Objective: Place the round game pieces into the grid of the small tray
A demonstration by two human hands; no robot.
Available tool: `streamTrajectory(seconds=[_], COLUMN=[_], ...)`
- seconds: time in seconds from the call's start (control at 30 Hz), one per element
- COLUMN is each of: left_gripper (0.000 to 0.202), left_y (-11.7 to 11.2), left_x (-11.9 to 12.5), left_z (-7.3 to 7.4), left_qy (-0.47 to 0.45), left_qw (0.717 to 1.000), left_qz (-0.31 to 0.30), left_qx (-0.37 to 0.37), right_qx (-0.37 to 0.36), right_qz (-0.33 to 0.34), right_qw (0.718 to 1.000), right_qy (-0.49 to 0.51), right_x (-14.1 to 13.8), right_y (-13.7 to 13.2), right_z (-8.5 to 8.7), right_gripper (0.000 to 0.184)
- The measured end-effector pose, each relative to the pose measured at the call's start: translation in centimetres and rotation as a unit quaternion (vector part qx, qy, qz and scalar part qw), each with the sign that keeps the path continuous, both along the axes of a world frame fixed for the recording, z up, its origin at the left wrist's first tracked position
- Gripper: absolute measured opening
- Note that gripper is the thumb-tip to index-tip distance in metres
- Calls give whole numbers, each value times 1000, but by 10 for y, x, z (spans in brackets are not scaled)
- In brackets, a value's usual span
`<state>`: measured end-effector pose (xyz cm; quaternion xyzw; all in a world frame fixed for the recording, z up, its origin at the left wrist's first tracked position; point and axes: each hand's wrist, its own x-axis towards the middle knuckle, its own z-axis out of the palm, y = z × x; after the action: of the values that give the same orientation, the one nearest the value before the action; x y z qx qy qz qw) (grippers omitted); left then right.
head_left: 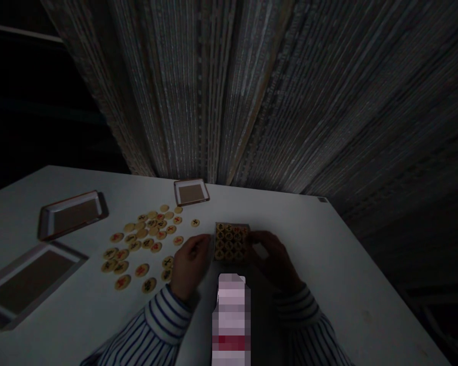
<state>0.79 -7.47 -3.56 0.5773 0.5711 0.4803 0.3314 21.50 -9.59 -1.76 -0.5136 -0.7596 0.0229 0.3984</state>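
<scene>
In the dim light, a small box (pixel 215 245) holds rows of round Chinese chess pieces (pixel 229 245) with dark and red characters. My left hand (pixel 191 262) is beside the box's left edge, its fingers curled together; anything inside them is hidden. On the other side, my right hand (pixel 273 259) bends its thumb and fingers toward each other, with the fingertips at the box's right edge. Whether they grip the box or a piece there is too dark to tell. Loose Chinese chess pieces (pixel 148 244) lie scattered left of my left hand, several with red or black characters.
A shallow tray-like lid (pixel 191 193) lies at the white table's (pixel 290 213) back edge. Two more shallow trays, one farther back (pixel 70 216) and a nearer one (pixel 30 284), lie at the left. A striped curtain (pixel 221 91) hangs behind. A pixelated patch covers the front middle.
</scene>
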Motion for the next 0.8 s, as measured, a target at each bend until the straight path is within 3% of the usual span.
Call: streamTrajectory(seconds=[0.33, 0.6, 0.8], left_gripper=[34, 32, 30], left_y=[-2, -2, -2], left_x=[4, 5, 5], left_z=[-12, -13, -12], left_qy=[48, 75, 113], left_qw=[998, 996, 992], left_qz=[-46, -55, -49], left_qx=[-14, -11, 34], right_qx=[-74, -139, -136], right_qz=[25, 23, 29], right_qw=[992, 980, 976], right_qy=[-97, -141, -170], right_x=[13, 8, 6], right_y=[43, 57, 61], right_z=[38, 36, 27], right_gripper=[19, 14, 18])
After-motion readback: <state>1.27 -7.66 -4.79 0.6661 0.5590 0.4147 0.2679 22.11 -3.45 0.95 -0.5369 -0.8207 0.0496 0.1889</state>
